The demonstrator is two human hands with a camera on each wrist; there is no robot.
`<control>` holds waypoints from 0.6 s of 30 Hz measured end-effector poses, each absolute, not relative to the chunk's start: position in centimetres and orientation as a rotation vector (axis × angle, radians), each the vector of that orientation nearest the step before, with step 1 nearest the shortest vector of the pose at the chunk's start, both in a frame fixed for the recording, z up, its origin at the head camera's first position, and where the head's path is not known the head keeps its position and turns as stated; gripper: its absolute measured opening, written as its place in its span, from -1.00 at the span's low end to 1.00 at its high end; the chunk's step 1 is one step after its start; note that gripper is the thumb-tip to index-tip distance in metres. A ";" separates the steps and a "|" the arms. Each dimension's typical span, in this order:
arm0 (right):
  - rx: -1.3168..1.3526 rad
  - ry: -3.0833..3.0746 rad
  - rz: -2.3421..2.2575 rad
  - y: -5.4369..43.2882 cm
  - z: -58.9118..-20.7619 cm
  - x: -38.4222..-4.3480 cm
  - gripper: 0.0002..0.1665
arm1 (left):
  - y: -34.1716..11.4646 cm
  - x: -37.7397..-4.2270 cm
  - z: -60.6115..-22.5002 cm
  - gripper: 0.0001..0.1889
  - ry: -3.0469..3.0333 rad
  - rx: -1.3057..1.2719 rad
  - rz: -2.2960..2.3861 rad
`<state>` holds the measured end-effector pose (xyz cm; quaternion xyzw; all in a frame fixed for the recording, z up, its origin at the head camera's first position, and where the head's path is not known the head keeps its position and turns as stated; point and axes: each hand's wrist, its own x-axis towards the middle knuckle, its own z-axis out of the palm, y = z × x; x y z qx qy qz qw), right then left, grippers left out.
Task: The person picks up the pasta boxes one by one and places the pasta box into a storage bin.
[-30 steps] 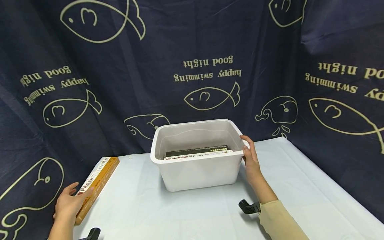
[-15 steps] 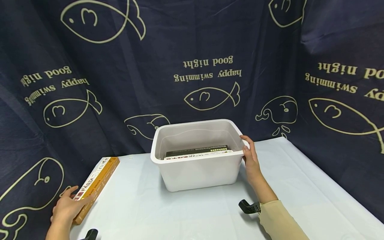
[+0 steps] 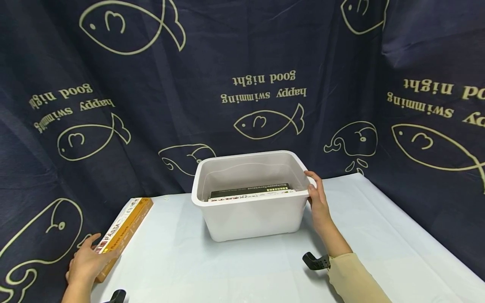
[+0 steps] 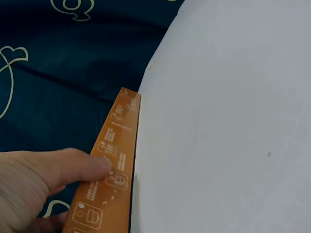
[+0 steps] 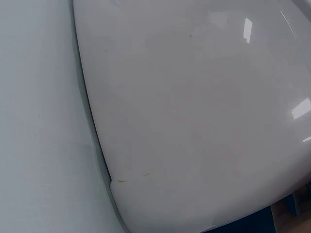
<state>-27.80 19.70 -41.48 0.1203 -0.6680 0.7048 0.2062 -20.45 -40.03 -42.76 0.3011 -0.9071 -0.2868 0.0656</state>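
A long white and orange pasta box lies at the left of the table, slanting away along the edge. My left hand holds its near end, fingers on the far left side. In the left wrist view the thumb presses on the box's orange side panel; most of the fingers are hidden behind it. At the centre stands a white plastic bin. My right hand grips its right rim, thumb toward the front. The bin's smooth wall fills most of the right wrist view.
Inside the bin are a dark box labelled as black pepper sauce and a white box in front of it. A pale cloth covers the table. Dark blue curtains with fish drawings hang behind and at both sides.
My left hand has drawn back slightly along the pasta box, and its thumb has come onto the orange side. My right hand and the bin have stayed put.
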 end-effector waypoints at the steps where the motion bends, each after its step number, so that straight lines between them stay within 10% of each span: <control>1: 0.336 -1.859 1.965 19.7 -41.5 -27.8 -0.36 | -40.0 -20.6 -42.8 0.06 -2.730 0.907 -0.859; 18: 0.333 -1.869 1.960 19.7 -41.5 -27.8 -0.36 | -39.5 -21.0 -42.3 -0.05 -2.648 0.716 -0.854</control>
